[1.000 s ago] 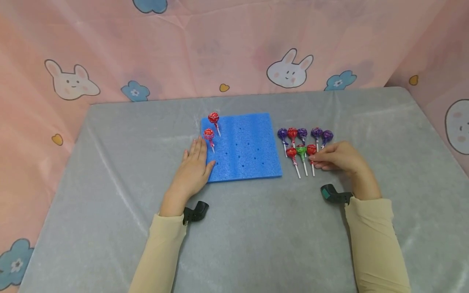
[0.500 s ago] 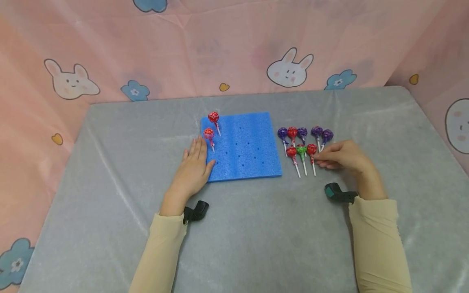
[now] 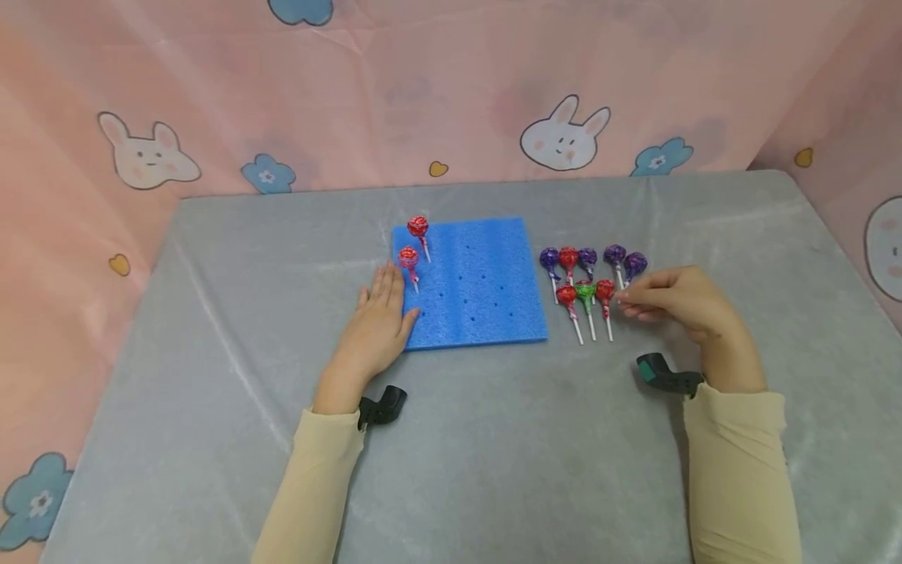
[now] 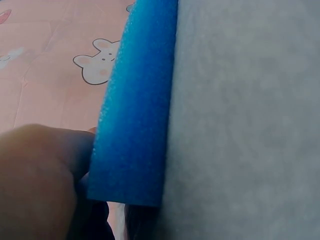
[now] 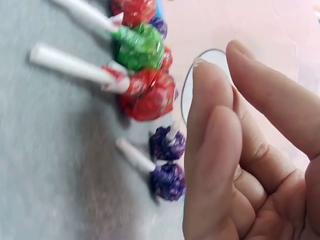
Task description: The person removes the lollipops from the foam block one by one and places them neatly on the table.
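My left hand [image 3: 377,321] lies flat with straight fingers along the left edge of a blue foam board [image 3: 493,258] dotted with small holes. Two lollipops, a red one [image 3: 418,227] and a pinkish-red one [image 3: 409,257], stand by their sticks in its left side. Right of the board, my right hand [image 3: 680,301] is loosely bent and holds nothing. Its fingertips are just beside a red lollipop [image 3: 604,290], the last in a front row with a green lollipop [image 3: 586,291] and another red lollipop [image 3: 567,294]. The right wrist view shows bare fingers [image 5: 215,145] beside purple lollipops [image 5: 169,181].
Behind the front row lie several more lollipops, among them a purple one [image 3: 550,260] and a red one [image 3: 568,257]. Grey cloth covers the table [image 3: 521,454]. A pink curtain [image 3: 395,94] with rabbit prints hangs along the back.
My right hand has let go of the front-row red lollipop and drawn back a little to the right. That lollipop's stick has swung slightly. The left hand stays on the board.
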Demonstrator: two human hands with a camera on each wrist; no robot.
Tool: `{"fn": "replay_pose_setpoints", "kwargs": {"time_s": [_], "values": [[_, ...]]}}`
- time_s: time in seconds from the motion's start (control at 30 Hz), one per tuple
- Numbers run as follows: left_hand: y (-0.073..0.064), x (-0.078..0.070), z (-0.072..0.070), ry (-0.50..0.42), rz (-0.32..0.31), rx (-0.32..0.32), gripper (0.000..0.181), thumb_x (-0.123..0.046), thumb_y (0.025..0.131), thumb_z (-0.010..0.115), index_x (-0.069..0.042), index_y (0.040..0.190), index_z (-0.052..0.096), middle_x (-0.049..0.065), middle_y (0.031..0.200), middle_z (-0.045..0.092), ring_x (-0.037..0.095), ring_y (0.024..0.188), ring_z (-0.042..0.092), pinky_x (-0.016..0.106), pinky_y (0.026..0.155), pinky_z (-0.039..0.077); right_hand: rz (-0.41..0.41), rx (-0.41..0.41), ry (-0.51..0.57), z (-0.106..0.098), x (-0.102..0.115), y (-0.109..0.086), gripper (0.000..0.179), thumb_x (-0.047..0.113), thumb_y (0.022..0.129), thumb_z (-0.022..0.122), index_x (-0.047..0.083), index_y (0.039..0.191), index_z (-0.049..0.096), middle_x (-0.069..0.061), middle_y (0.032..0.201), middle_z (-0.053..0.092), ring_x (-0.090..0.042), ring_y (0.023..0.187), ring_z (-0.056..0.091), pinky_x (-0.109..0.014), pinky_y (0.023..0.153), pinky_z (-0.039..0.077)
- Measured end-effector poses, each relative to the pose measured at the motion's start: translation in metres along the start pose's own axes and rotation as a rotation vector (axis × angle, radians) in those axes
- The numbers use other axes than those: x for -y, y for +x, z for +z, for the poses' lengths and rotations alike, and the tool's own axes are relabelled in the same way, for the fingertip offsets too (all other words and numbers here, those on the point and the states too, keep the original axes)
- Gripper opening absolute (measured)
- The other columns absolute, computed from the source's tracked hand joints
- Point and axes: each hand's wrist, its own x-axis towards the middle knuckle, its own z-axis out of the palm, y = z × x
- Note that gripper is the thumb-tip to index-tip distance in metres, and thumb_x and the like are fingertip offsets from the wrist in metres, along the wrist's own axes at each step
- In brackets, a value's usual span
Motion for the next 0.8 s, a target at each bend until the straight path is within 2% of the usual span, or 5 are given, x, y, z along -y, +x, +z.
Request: {"fn": "replay_pose_setpoints", "kwargs": {"time_s": [0.23, 0.5, 0.67, 0.8], "values": [[0.0, -0.001, 0.001, -0.01, 0.004, -0.015, 0.066, -0.034, 0.102, 0.035, 0.003, 0.149, 0.006, 0.015, 0.157, -0.002, 0.028, 0.143, -0.003, 0.046, 0.114, 0.003, -0.043, -0.039, -0.011, 0.012, 0.013, -0.002, 0.006, 0.015, 0.087, 0.069, 0.011, 0.085, 0.073, 0.006, 0.076, 0.069, -0.008, 0.07, 0.067, -0.021, 0.066, 0.054], [-0.001, 0.001, 0.001, -0.022, 0.006, -0.022, 0.066, -0.033, 0.102, 0.035, 0.003, 0.149, 0.005, 0.015, 0.157, -0.002, 0.027, 0.143, -0.003, 0.046, 0.114, 0.002, -0.105, -0.108, -0.072, 0.037, 0.028, 0.008, 0.031, 0.025, 0.085, 0.072, 0.0, 0.103, 0.069, 0.012, 0.081, 0.07, -0.006, 0.078, 0.067, -0.018, 0.073, 0.049], [-0.002, 0.0, 0.0, -0.02, 0.006, -0.018, 0.066, -0.033, 0.103, 0.034, 0.003, 0.149, 0.005, 0.015, 0.157, -0.002, 0.027, 0.143, -0.003, 0.045, 0.114, 0.002, -0.116, -0.09, -0.041, 0.05, 0.039, 0.015, 0.038, 0.024, 0.086, 0.071, -0.006, 0.11, 0.065, 0.014, 0.083, 0.069, -0.005, 0.081, 0.067, -0.016, 0.077, 0.047], [-0.002, 0.0, 0.0, -0.013, 0.009, -0.013, 0.066, -0.033, 0.103, 0.035, 0.003, 0.149, 0.005, 0.015, 0.157, -0.002, 0.027, 0.143, -0.004, 0.046, 0.114, 0.002, -0.135, -0.064, 0.006, 0.061, 0.048, 0.022, 0.037, 0.02, 0.086, 0.071, -0.008, 0.109, 0.065, 0.011, 0.083, 0.07, -0.009, 0.08, 0.068, -0.018, 0.076, 0.051]]}}
